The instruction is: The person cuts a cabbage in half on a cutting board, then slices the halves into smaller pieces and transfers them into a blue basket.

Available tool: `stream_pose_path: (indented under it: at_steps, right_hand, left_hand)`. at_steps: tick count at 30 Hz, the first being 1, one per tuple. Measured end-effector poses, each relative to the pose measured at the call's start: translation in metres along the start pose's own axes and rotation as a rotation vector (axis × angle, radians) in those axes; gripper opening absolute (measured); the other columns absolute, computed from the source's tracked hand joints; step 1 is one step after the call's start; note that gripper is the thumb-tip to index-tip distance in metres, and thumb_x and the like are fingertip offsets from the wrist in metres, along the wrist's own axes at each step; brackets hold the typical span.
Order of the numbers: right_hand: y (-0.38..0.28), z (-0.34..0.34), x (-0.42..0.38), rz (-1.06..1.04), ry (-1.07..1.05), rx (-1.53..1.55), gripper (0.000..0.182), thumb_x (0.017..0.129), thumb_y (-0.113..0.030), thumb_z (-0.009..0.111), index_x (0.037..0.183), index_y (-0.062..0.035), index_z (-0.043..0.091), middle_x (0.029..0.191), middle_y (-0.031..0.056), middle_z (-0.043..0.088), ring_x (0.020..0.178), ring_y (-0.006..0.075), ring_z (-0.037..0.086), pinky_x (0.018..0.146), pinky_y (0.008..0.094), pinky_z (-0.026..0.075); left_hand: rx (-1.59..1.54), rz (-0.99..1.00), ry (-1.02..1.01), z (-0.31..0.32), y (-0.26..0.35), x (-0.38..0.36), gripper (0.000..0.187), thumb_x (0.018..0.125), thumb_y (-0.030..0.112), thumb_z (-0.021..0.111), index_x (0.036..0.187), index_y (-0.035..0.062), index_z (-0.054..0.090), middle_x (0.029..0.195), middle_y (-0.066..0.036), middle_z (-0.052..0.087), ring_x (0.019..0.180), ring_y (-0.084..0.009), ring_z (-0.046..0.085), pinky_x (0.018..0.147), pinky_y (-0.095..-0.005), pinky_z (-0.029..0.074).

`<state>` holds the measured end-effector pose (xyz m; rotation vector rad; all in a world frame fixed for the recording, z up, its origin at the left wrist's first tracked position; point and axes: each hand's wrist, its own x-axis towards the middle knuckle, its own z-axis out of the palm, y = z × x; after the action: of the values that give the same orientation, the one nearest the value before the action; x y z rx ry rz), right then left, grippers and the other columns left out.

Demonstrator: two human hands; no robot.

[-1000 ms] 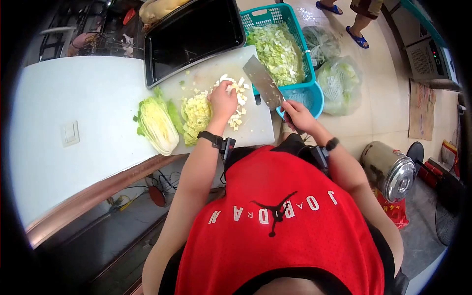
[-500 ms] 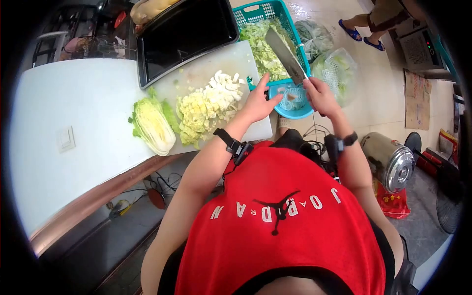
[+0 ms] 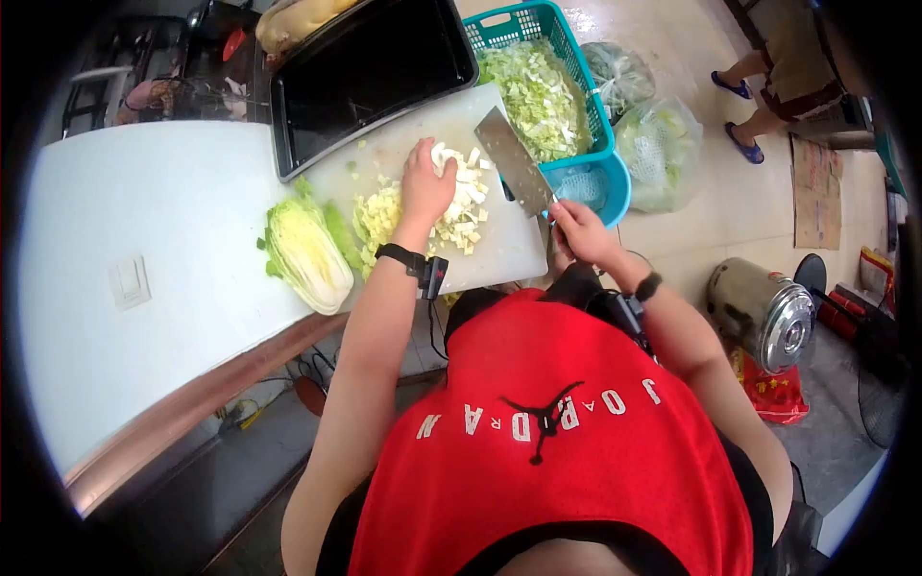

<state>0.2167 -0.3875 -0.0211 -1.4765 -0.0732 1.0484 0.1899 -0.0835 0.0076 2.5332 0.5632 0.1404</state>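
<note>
My left hand [image 3: 427,192] lies over a pile of chopped napa cabbage [image 3: 462,206] on the white cutting board [image 3: 514,252]. Its thumb stands apart from the fingers, and the palm hides part of the pile. In my right hand [image 3: 584,232] is the handle of a cleaver [image 3: 514,158]. The wide blade points away and to the left, over the board's right edge, beside the pile. A cut piece of napa cabbage [image 3: 307,254] rests at the board's left side, on some loose green leaf.
A teal basket [image 3: 597,115] of chopped cabbage stands right of the board, with a blue basin [image 3: 618,187] below it. Behind the board is a black tray [image 3: 375,77]. Bagged vegetables [image 3: 658,154] and a metal pot [image 3: 759,312] are on the floor. Another person's legs [image 3: 754,110] show at upper right.
My left hand has moved left from the board's right edge onto the chopped cabbage. The cleaver has come left and lower with my right hand. The other person's feet have shifted right.
</note>
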Motion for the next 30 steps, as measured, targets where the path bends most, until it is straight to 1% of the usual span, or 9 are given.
stream_pose_path:
  at_steps: [2, 7, 9, 10, 13, 18, 20, 23, 30]
  right_hand:
    - [0.001, 0.012, -0.002, 0.005, -0.025, 0.038, 0.037, 0.109, -0.037, 0.044, 0.096, -0.0043, 0.057, 0.065, 0.0024, 0.054, 0.047, 0.0127, 0.051, 0.044, 0.0304, 0.041]
    - [0.029, 0.047, 0.009, 0.070, -0.072, -0.038, 0.038, 0.109, -0.037, 0.041, 0.106, -0.0026, 0.057, 0.063, 0.0059, 0.054, 0.049, 0.0163, 0.055, 0.048, 0.0331, 0.046]
    - [0.038, 0.066, 0.014, 0.009, -0.050, -0.072, 0.035, 0.111, -0.035, 0.037, 0.104, -0.0046, 0.052, 0.065, 0.0048, 0.053, 0.048, 0.0158, 0.055, 0.045, 0.0335, 0.048]
    - [0.033, 0.072, 0.011, 0.045, -0.069, -0.056, 0.035, 0.111, -0.036, 0.036, 0.102, -0.0049, 0.049, 0.065, 0.0050, 0.052, 0.048, 0.0163, 0.054, 0.045, 0.0334, 0.048]
    - [0.034, 0.095, 0.014, 0.049, -0.059, 0.065, 0.038, 0.110, -0.038, 0.040, 0.103, -0.0036, 0.052, 0.064, 0.0063, 0.054, 0.050, 0.0186, 0.057, 0.049, 0.0366, 0.048]
    - [0.045, 0.112, 0.026, 0.059, -0.076, 0.132, 0.041, 0.110, -0.041, 0.037, 0.098, -0.0048, 0.051, 0.065, 0.0066, 0.054, 0.049, 0.0189, 0.056, 0.046, 0.0365, 0.046]
    - [0.036, 0.111, 0.025, 0.052, -0.023, 0.200, 0.046, 0.110, -0.045, 0.036, 0.086, -0.0072, 0.045, 0.061, 0.0051, 0.048, 0.043, 0.0175, 0.050, 0.041, 0.0326, 0.044]
    - [0.031, 0.101, 0.028, 0.097, -0.017, 0.206, 0.050, 0.109, -0.049, 0.036, 0.082, -0.0084, 0.045, 0.060, 0.0047, 0.045, 0.040, 0.0174, 0.046, 0.039, 0.0324, 0.041]
    - [0.018, 0.085, 0.027, 0.162, -0.113, 0.264, 0.050, 0.110, -0.049, 0.034, 0.082, -0.0090, 0.044, 0.058, 0.0047, 0.043, 0.038, 0.0163, 0.042, 0.037, 0.0324, 0.039]
  left_hand:
    - [0.115, 0.033, -0.082, 0.011, -0.001, 0.006, 0.068, 0.094, 0.038, 0.061, 0.148, 0.0004, 0.042, 0.152, -0.024, 0.045, 0.141, -0.0402, 0.041, 0.115, -0.0478, 0.036]
    - [0.234, 0.067, -0.065, 0.025, 0.004, 0.001, 0.067, 0.095, 0.040, 0.059, 0.145, -0.0017, 0.044, 0.149, -0.024, 0.048, 0.139, -0.0397, 0.044, 0.113, -0.0484, 0.038]
    - [0.188, 0.098, -0.039, 0.025, 0.004, -0.002, 0.065, 0.096, 0.041, 0.058, 0.143, -0.0024, 0.046, 0.145, -0.024, 0.051, 0.136, -0.0398, 0.047, 0.110, -0.0489, 0.040]
    - [0.187, 0.099, -0.040, 0.026, 0.005, -0.002, 0.065, 0.096, 0.041, 0.058, 0.143, -0.0024, 0.046, 0.145, -0.024, 0.051, 0.136, -0.0398, 0.047, 0.110, -0.0489, 0.040]
    - [0.154, 0.113, -0.006, 0.028, 0.005, -0.003, 0.062, 0.096, 0.038, 0.059, 0.140, -0.0034, 0.047, 0.140, -0.025, 0.053, 0.131, -0.0410, 0.049, 0.108, -0.0495, 0.041]
    - [0.104, 0.150, 0.094, 0.034, 0.006, -0.004, 0.053, 0.093, 0.030, 0.060, 0.133, -0.0038, 0.051, 0.133, -0.024, 0.056, 0.122, -0.0423, 0.052, 0.105, -0.0498, 0.042]
    - [0.089, 0.137, 0.113, 0.037, 0.008, -0.005, 0.051, 0.093, 0.029, 0.060, 0.132, -0.0033, 0.051, 0.131, -0.023, 0.056, 0.121, -0.0424, 0.052, 0.104, -0.0500, 0.042]
    - [0.065, 0.112, 0.143, 0.037, 0.015, -0.005, 0.046, 0.093, 0.026, 0.060, 0.129, -0.0023, 0.053, 0.128, -0.023, 0.057, 0.119, -0.0425, 0.052, 0.103, -0.0500, 0.043]
    - [0.011, 0.127, 0.202, 0.042, 0.021, 0.000, 0.036, 0.093, 0.020, 0.058, 0.122, -0.0011, 0.056, 0.122, -0.021, 0.058, 0.114, -0.0415, 0.052, 0.101, -0.0500, 0.042]
